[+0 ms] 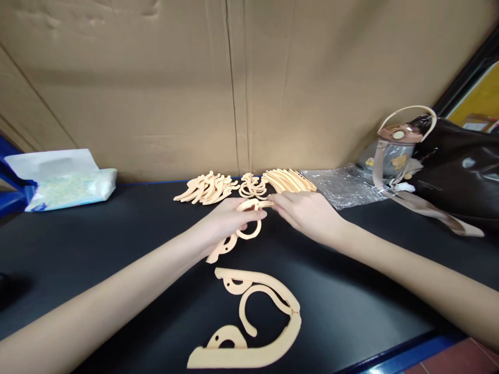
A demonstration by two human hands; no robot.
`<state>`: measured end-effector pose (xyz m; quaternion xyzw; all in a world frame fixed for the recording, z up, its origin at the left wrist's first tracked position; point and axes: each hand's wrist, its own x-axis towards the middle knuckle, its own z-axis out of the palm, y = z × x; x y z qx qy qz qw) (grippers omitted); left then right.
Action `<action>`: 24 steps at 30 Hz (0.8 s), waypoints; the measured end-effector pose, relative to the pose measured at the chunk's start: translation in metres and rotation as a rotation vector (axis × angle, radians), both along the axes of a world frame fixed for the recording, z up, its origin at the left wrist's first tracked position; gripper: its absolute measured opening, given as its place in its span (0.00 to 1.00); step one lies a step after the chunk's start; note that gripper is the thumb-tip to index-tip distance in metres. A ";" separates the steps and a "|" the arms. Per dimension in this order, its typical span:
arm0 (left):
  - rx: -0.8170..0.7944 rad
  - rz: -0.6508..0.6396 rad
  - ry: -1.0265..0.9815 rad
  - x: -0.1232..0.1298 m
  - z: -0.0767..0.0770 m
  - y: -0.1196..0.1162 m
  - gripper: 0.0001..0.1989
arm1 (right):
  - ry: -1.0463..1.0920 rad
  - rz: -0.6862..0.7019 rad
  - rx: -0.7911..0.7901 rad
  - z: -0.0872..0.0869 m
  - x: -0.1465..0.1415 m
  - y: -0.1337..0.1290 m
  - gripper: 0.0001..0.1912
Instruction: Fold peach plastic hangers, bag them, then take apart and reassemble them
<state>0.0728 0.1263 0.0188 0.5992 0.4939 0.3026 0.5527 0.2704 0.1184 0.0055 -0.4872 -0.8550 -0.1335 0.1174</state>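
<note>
Between thumb and fingers, my left hand [230, 215] grips a beige folding hanger [249, 234], whose round hook curls below the thumb and whose arm with a holed loop hangs toward me. My right hand [307, 214] pinches a narrow beige end at the top of the same hanger; the fingers hide most of that end. Nearer to me, another folding hanger [288, 337] lies on the black table, its two arms bent round its hook. Just beyond my hands are a small pile of hooks [253, 187] and a stack of hanger arms [290, 179].
Left of the hooks lies a heap of curved hanger arms [210, 188]. A tissue pack [70, 182] sits at the far left. On the right are clear plastic wrap [343, 187], a strapped bottle [393, 156] and a dark bag [456, 171]. Cardboard [175, 93] stands behind the table.
</note>
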 end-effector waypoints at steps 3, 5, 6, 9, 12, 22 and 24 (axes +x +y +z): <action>-0.022 -0.077 -0.002 0.005 0.003 -0.007 0.14 | -0.096 0.105 0.022 -0.004 -0.007 -0.006 0.12; -0.021 -0.128 0.025 0.005 0.004 -0.007 0.14 | -0.149 0.145 0.034 -0.005 -0.009 -0.009 0.12; 0.001 -0.141 0.065 0.005 0.005 -0.006 0.14 | -0.171 0.155 0.029 -0.006 -0.010 -0.010 0.13; 0.121 -0.126 0.229 0.004 0.007 -0.001 0.11 | -0.140 0.121 -0.069 -0.004 -0.009 -0.007 0.14; 0.222 -0.094 0.307 0.002 0.010 0.004 0.09 | 0.000 0.038 -0.240 0.007 0.002 0.009 0.12; 0.185 0.054 0.349 -0.003 0.012 0.012 0.23 | 0.099 -0.380 -0.078 0.019 0.056 0.119 0.22; 0.195 0.056 0.294 -0.003 0.010 0.013 0.21 | 0.086 -0.393 -0.091 0.012 0.051 0.127 0.21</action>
